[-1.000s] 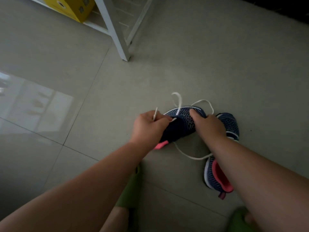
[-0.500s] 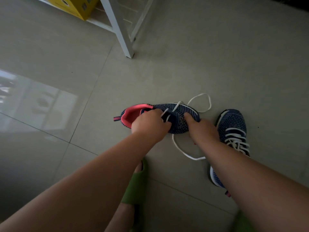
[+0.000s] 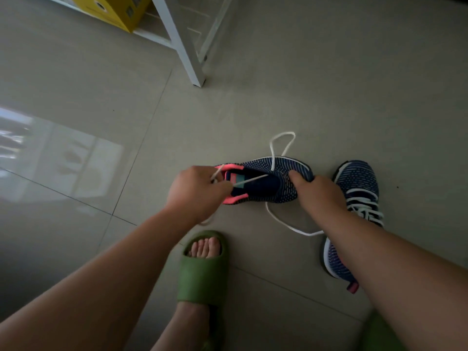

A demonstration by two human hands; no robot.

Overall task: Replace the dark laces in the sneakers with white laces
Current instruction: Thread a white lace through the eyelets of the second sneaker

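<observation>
A navy knit sneaker [image 3: 268,183] with a pink collar lies on its side on the tiled floor, heel to the left. My left hand [image 3: 195,191] pinches one end of a white lace [image 3: 281,145] and holds it taut across the shoe's opening. My right hand [image 3: 314,191] presses down on the toe of that sneaker. The lace loops beyond the shoe and trails on the floor in front of it. A second navy sneaker [image 3: 357,188], laced in white, lies to the right, partly under my right forearm.
My foot in a green slipper [image 3: 202,269] rests just below the sneaker; a second green slipper [image 3: 379,333] shows at the bottom right. A white shelf leg [image 3: 187,54] stands at the top centre, with a yellow box [image 3: 114,8] on the shelf behind.
The sneaker was turned so its pink heel points left. My left hand then drew the lace end leftward, pulling it taut. The view tilted down, showing my slipper.
</observation>
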